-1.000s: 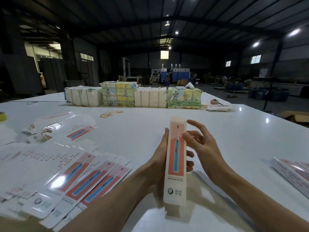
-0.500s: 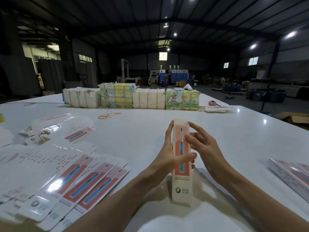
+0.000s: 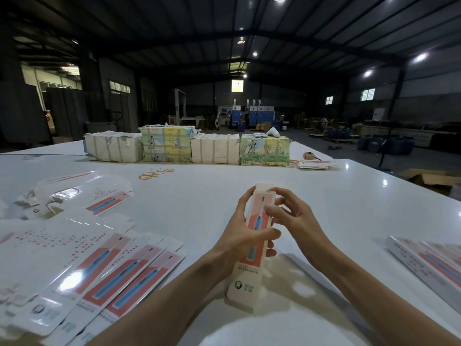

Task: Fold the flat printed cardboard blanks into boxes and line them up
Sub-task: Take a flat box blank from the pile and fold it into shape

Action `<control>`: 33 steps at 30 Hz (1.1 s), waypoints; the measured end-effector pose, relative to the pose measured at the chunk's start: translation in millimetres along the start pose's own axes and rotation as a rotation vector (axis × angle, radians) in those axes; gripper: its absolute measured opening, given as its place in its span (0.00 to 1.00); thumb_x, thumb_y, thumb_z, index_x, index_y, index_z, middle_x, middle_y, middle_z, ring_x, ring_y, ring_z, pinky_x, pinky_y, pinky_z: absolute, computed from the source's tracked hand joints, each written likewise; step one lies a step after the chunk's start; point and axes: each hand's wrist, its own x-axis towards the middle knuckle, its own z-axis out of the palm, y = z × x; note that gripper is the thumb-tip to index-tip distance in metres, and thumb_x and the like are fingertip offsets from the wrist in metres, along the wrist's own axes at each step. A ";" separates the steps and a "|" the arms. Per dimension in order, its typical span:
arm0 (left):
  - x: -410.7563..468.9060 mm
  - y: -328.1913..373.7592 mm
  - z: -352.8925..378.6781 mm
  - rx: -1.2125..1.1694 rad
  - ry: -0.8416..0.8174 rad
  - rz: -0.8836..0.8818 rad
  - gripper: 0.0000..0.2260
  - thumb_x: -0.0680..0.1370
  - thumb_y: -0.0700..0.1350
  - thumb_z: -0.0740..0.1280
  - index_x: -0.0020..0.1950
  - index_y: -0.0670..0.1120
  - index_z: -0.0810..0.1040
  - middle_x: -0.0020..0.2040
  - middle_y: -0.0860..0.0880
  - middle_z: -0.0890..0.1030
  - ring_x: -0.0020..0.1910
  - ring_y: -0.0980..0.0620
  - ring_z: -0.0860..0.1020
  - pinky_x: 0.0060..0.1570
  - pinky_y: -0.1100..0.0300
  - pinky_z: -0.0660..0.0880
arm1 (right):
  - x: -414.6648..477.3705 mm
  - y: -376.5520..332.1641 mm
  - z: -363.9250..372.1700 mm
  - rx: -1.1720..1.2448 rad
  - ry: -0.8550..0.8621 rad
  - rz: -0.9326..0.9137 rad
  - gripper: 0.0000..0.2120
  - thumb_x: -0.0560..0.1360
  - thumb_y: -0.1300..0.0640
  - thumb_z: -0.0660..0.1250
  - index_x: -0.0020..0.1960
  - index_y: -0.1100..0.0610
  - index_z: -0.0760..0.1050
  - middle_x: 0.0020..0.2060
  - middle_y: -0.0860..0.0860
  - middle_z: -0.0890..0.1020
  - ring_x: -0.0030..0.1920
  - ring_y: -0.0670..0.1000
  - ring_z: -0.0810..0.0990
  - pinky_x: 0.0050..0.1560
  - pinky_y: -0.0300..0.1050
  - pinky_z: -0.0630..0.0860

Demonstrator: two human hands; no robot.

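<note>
A long narrow box (image 3: 245, 278), white with a red panel and a blue toothbrush print, is held tilted above the white table (image 3: 199, 196) in the middle. My left hand (image 3: 243, 236) grips it from the left, thumb across the printed face. My right hand (image 3: 294, 218) touches the box's upper right edge with curled fingers, the thumb on the print. Flat blanks (image 3: 99, 270) of the same print lie fanned out at the lower left. Folded boxes (image 3: 429, 265) lie side by side at the right edge.
Wrapped bundles (image 3: 189, 147) stand in a row across the far side of the table. Rubber bands (image 3: 154, 173) lie in front of them. More loose blanks (image 3: 82, 196) lie at the left. A small stack of blanks (image 3: 314, 164) sits at the far right.
The box has dropped lower and tilted, its top now leaning right. My left thumb has come across its face, and my right hand has closed in on the upper edge.
</note>
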 end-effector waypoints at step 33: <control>-1.9 0.3 -5.1 0.119 -0.184 -0.014 0.43 0.75 0.43 0.78 0.74 0.72 0.54 0.60 0.50 0.79 0.47 0.45 0.88 0.42 0.55 0.85 | 10.7 -4.4 -15.2 0.160 0.083 0.099 0.11 0.84 0.53 0.67 0.56 0.59 0.84 0.50 0.56 0.87 0.53 0.58 0.88 0.49 0.52 0.86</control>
